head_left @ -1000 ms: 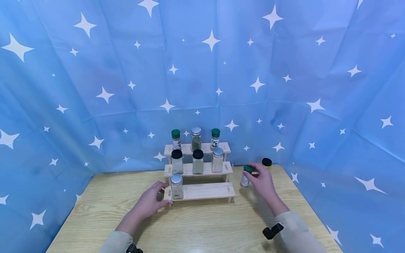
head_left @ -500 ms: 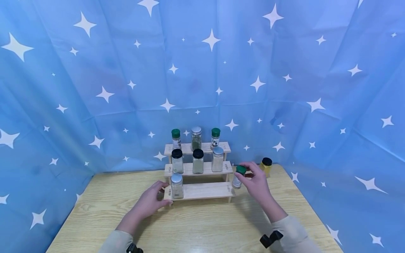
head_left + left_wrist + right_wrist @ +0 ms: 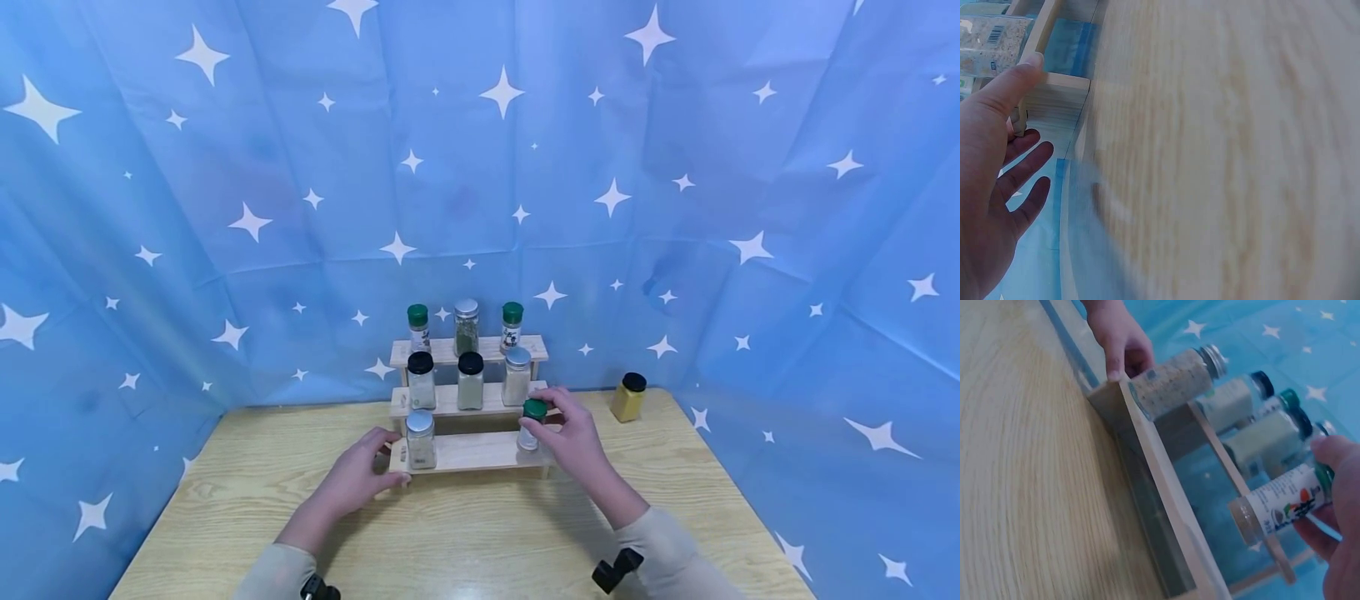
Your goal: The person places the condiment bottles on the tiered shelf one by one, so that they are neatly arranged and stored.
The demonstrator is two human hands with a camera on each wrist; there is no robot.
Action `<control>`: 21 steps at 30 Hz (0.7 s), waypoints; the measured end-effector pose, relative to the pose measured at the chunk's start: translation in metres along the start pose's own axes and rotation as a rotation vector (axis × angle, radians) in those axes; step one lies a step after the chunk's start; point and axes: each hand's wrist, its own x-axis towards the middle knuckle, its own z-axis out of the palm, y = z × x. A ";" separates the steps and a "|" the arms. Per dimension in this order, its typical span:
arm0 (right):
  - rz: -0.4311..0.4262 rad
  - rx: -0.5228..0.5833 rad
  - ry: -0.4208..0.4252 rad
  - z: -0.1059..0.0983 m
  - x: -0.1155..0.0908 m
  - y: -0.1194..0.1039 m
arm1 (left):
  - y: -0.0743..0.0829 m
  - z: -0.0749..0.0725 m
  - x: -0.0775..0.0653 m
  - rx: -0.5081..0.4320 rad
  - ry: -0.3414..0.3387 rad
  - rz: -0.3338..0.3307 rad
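Note:
A three-tier wooden spice rack (image 3: 472, 451) stands on the table. My left hand (image 3: 358, 477) grips the left end of its lowest shelf, the thumb (image 3: 1016, 84) on the front edge. My right hand (image 3: 579, 442) pinches a small spice jar (image 3: 528, 436) by its green cap, over the right end of that shelf. In the right wrist view this jar (image 3: 1285, 501) is close over the shelf, its printed label showing. At the lowest shelf's left end stands a silver-lidded jar (image 3: 421, 448) of pale, speckled contents.
The middle shelf bears two black-lidded jars (image 3: 470, 387) and a silver-lidded one (image 3: 516, 383). On top are two green-capped jars (image 3: 511, 332) and a silver-lidded jar (image 3: 466, 333) of green herbs. A black-lidded yellow jar (image 3: 627, 402) stands at the table's back right, before a blue curtain (image 3: 675, 292).
My right hand has carried the green-capped jar leftward, from beside the rack to over the lowest shelf's right end. The yellow jar is now uncovered. My left hand has stayed put.

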 end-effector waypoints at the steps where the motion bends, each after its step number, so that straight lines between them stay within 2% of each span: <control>1: -0.001 0.001 -0.010 0.003 0.000 -0.001 | 0.000 0.000 0.000 0.001 0.000 0.001; 11: 0.016 0.048 -0.063 0.036 0.004 -0.012 | 0.000 0.000 0.000 -0.004 0.002 -0.002; 21: 0.028 0.107 -0.117 0.060 0.008 -0.020 | 0.000 -0.001 -0.002 -0.002 0.007 0.046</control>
